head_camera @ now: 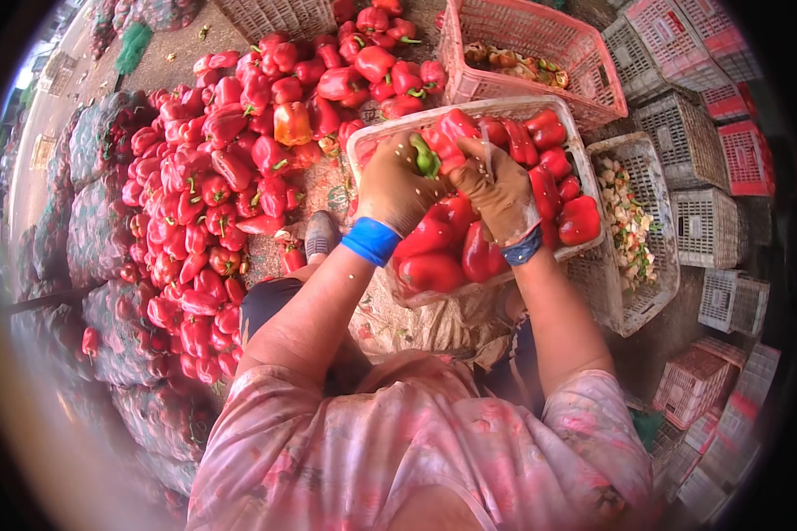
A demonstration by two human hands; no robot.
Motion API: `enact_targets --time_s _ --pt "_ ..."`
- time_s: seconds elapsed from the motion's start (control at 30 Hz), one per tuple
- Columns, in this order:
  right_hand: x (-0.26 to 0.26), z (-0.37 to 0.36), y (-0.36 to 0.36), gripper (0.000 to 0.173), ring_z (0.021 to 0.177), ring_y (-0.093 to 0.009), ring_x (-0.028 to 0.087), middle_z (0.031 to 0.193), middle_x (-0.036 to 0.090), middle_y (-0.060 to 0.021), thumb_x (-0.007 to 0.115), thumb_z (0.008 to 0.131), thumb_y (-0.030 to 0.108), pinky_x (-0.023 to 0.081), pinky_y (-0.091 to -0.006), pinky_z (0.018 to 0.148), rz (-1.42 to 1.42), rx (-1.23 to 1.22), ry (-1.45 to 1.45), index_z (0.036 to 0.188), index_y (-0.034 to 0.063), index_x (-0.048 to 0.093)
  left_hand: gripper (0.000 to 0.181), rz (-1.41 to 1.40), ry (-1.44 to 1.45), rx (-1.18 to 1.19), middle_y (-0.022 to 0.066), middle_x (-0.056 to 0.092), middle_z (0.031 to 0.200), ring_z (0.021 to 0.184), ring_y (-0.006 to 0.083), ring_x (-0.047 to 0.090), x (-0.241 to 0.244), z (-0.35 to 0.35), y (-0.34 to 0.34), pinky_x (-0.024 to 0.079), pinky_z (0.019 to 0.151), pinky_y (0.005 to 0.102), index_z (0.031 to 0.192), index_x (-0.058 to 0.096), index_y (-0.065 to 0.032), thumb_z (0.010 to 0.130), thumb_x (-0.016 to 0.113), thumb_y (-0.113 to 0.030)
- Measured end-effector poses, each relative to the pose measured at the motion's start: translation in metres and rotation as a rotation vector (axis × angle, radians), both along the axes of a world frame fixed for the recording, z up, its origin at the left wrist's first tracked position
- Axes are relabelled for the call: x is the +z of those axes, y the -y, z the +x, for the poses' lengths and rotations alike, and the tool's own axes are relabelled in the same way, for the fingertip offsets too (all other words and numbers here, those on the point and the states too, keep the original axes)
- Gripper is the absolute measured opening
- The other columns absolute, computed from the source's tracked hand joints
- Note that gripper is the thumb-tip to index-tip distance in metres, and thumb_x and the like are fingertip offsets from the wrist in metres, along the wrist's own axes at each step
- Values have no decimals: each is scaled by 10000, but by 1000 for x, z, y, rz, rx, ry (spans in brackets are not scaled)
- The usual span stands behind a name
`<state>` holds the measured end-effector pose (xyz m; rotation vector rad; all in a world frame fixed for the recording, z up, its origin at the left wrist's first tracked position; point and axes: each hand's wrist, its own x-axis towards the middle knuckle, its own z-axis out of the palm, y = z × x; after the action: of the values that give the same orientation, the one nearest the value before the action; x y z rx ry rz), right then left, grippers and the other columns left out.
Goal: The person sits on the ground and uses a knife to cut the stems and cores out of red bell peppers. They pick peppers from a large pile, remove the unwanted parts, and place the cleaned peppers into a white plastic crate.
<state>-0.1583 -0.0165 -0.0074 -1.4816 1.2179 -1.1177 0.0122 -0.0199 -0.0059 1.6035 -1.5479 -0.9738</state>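
My left hand [393,186], in a brown glove with a blue band at the wrist, grips a red bell pepper by its stem end. The green stem [426,159] stands out between the fingers. Close beside it, my right hand [503,199], gloved too with a dark blue band, has its fingers curled at the pepper's other side. Whether it grips the pepper or a small tool is hidden. Pale seeds are scattered on and around both hands. Beneath them is a pale plastic crate [574,123] holding red bell peppers [432,269].
Loose red bell peppers [202,172] form a large heap on the left. Filled mesh sacks [99,226] line its outer side. A pink crate [538,30] holds pepper scraps; a narrow crate [664,279] on the right holds cores and seeds. Stacked crates [684,133] stand farther right.
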Motion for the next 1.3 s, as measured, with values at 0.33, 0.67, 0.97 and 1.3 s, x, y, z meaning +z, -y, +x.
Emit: enact_targets --time_s 0.33,0.67,0.97,1.3 --pt "16 -29 -6 385 839 -115 653 966 711 -49 790 881 312 534 -259 703 507 40 365 1116 35 663 553 -30 -299 -299 193 591 1050 995 390 592 -29 -33 -3 485 875 430 1114 541 -13 679 865 -122" --pt "-17 -39 3 165 516 -66 516 696 590 38 688 904 252 422 -244 453 512 -257 575 921 88 698 469 56 -698 -365 38 640 1032 878 114 618 -33 -54 -6 523 776 271 1185 501 -37 841 814 -97" --pt "-9 -65 18 259 495 -91 536 719 620 -14 725 903 265 406 -264 408 567 -400 218 1022 44 658 252 338 -860 176 10 661 848 703 111 617 -21 -45 12 487 575 250 999 587 -39 895 764 -186" --pt "6 -48 -2 407 819 -99 607 935 679 -34 771 900 334 502 -256 700 551 -78 152 1192 70 667 607 38 -623 -24 109 663 1026 870 205 669 -54 -70 4 551 749 300 1325 484 32 884 782 -260"
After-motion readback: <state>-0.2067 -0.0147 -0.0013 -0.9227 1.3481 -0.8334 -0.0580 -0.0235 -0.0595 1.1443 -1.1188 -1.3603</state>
